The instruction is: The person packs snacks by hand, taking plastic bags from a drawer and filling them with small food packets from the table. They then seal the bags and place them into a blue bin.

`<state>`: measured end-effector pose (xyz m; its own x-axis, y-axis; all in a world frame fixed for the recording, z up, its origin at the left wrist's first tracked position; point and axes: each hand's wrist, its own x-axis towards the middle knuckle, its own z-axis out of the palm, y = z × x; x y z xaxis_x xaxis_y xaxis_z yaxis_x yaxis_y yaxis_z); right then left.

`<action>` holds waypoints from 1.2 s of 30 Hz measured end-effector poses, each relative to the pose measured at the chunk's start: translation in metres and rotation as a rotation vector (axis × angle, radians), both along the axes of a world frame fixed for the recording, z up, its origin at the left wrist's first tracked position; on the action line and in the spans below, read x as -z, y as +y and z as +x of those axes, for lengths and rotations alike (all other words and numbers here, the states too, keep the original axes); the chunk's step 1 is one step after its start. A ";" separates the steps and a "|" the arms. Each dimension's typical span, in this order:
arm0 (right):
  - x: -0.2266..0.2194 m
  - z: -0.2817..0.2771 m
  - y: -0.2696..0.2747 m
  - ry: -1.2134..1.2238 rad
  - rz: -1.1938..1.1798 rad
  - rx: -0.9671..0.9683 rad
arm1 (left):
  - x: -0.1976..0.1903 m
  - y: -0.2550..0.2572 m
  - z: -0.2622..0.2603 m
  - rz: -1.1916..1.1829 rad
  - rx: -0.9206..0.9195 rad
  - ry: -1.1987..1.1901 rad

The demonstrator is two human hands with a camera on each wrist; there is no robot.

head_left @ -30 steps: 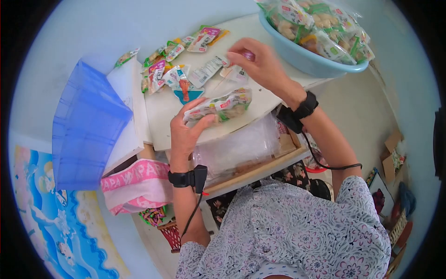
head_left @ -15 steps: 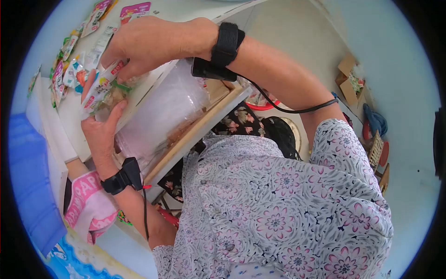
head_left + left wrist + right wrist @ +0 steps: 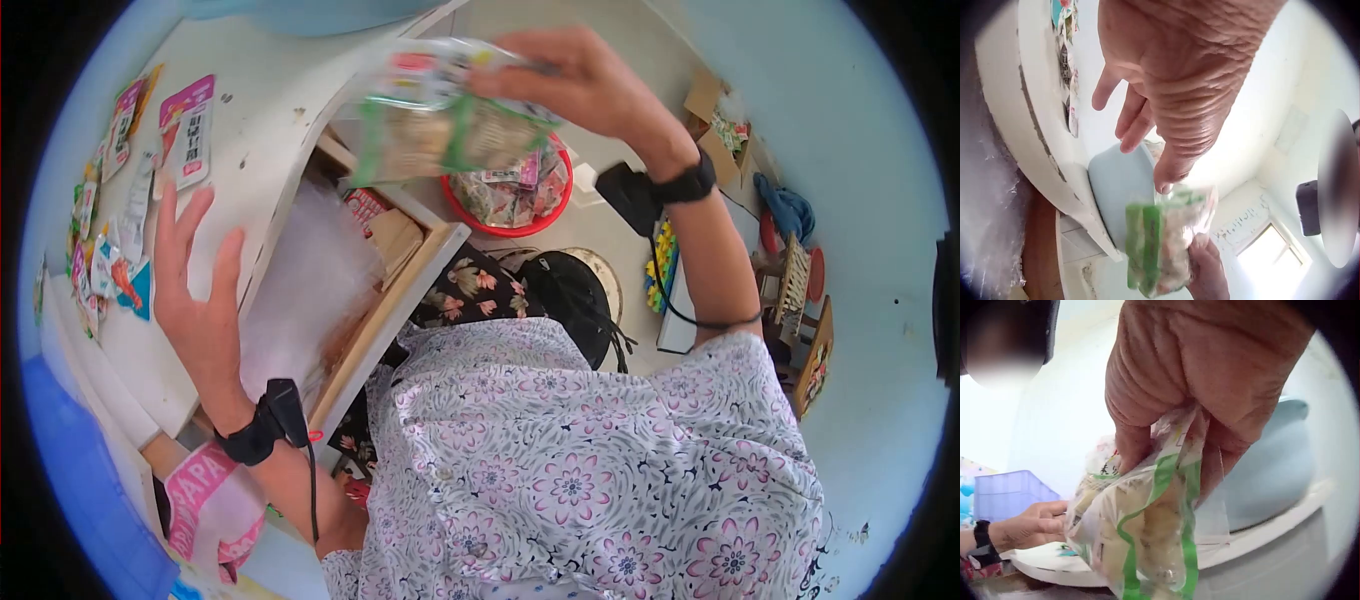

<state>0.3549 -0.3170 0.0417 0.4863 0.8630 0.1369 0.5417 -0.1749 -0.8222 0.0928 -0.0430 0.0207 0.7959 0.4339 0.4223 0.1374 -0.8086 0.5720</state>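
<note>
Since 0.5 s ago the clear food pack (image 3: pixel 425 125) has swung right, away from the left hand (image 3: pixel 200 325). The right hand (image 3: pixel 590 85) pinches it beyond the front edge of the desk (image 3: pixel 255 130), partly covering a red basin (image 3: pixel 559 205) in the head view. The left fingers are spread over the desk.

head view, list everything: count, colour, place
table: one, white, left
large pack: one, clear-green, right hand
small packs: several, mixed, table
basin: one, light blue, top
drawer: one, wood-white, under table
plastic: uncounted, clear, in drawer
tub: one, red, floor
bag: one, black, centre
carton: one, brown, upper right
towel: one, pink-white, lower left
crate: one, blue, lower left
shirt: one, floral white, bottom
left hand: one, over table
right hand: one, top
</note>
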 end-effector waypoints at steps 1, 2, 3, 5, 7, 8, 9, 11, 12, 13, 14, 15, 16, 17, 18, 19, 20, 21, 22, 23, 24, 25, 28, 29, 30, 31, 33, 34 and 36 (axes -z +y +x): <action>0.007 0.008 -0.021 0.040 -0.143 0.067 | 0.008 0.002 -0.001 -0.074 -0.042 0.006; 0.030 0.018 -0.039 0.076 -0.192 0.118 | 0.015 0.003 -0.003 -0.148 -0.085 0.013; 0.059 0.019 -0.054 0.109 -0.244 0.176 | 0.021 0.007 -0.013 -0.225 -0.123 0.018; 0.128 0.035 -0.085 0.123 -0.253 0.180 | 0.032 0.010 -0.016 -0.205 -0.154 0.003; 0.199 0.045 -0.110 -0.009 -0.375 0.190 | 0.035 0.008 -0.014 -0.194 -0.185 0.004; 0.236 0.045 -0.122 0.002 -0.420 0.212 | 0.035 0.007 -0.012 -0.193 -0.200 0.015; 0.268 0.045 -0.131 0.011 -0.465 0.233 | 0.035 0.006 -0.011 -0.193 -0.217 0.023; 0.308 0.040 -0.140 -0.110 -0.621 0.074 | 0.031 0.002 -0.010 -0.145 -0.247 0.056; 0.326 0.037 -0.142 -0.172 -0.695 -0.008 | 0.029 0.000 -0.009 -0.120 -0.264 0.073; 0.346 0.033 -0.143 -0.141 -0.736 -0.039 | 0.031 0.002 -0.009 -0.105 -0.256 0.069; 0.364 0.028 -0.145 -0.109 -0.778 -0.068 | 0.035 0.006 -0.011 -0.092 -0.245 0.065; 0.378 0.023 -0.149 -0.076 -0.823 -0.095 | 0.036 0.008 -0.012 -0.081 -0.231 0.062; 0.384 0.020 -0.150 -0.039 -0.759 -0.079 | 0.035 0.006 -0.010 -0.099 -0.263 0.068; 0.388 0.015 -0.151 -0.003 -0.695 -0.062 | 0.032 0.002 -0.009 -0.116 -0.295 0.072; 0.391 0.015 -0.149 0.031 -0.629 -0.043 | 0.030 0.000 -0.008 -0.131 -0.326 0.074; 0.392 0.018 -0.147 0.045 -0.626 -0.035 | 0.030 0.001 -0.008 -0.107 -0.326 0.093; 0.393 0.025 -0.145 0.086 -0.555 0.022 | 0.030 0.002 -0.009 -0.085 -0.325 0.109; 0.389 0.032 -0.143 0.128 -0.486 0.080 | 0.030 0.002 -0.009 -0.065 -0.323 0.126; 0.380 0.039 -0.138 0.172 -0.417 0.137 | 0.029 0.001 -0.007 -0.049 -0.324 0.131; 0.371 0.051 -0.133 0.356 -0.503 0.237 | 0.029 0.000 -0.006 -0.033 -0.325 0.138; 0.367 0.062 -0.131 0.357 -0.473 0.289 | 0.028 -0.001 -0.005 -0.020 -0.327 0.149; 0.367 0.075 -0.130 0.354 -0.440 0.340 | 0.027 -0.001 -0.004 0.008 -0.325 0.168; 0.381 0.112 -0.118 0.531 -0.317 0.543 | 0.023 -0.004 0.000 0.068 -0.338 0.220; 0.388 0.120 -0.115 0.620 -0.268 0.621 | 0.021 -0.008 0.003 0.071 -0.348 0.232; 0.386 0.121 -0.107 0.689 -0.151 0.688 | 0.019 -0.009 0.005 0.074 -0.358 0.244; 0.386 0.121 -0.096 0.756 -0.030 0.754 | 0.018 -0.007 0.004 0.073 -0.350 0.252; 0.393 0.124 -0.075 0.862 0.153 0.834 | 0.020 -0.003 -0.001 0.079 -0.337 0.264; 0.404 0.124 -0.068 0.902 0.207 0.852 | 0.020 -0.003 -0.001 0.073 -0.343 0.268; 0.418 0.120 -0.050 0.940 0.259 0.928 | 0.019 -0.007 0.000 0.067 -0.348 0.269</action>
<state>0.4745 -0.3668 -0.3768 0.8717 0.1663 -0.4610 -0.4743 0.0492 -0.8790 0.0933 -0.0497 0.0019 0.6929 0.6739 0.2564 0.5446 -0.7222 0.4265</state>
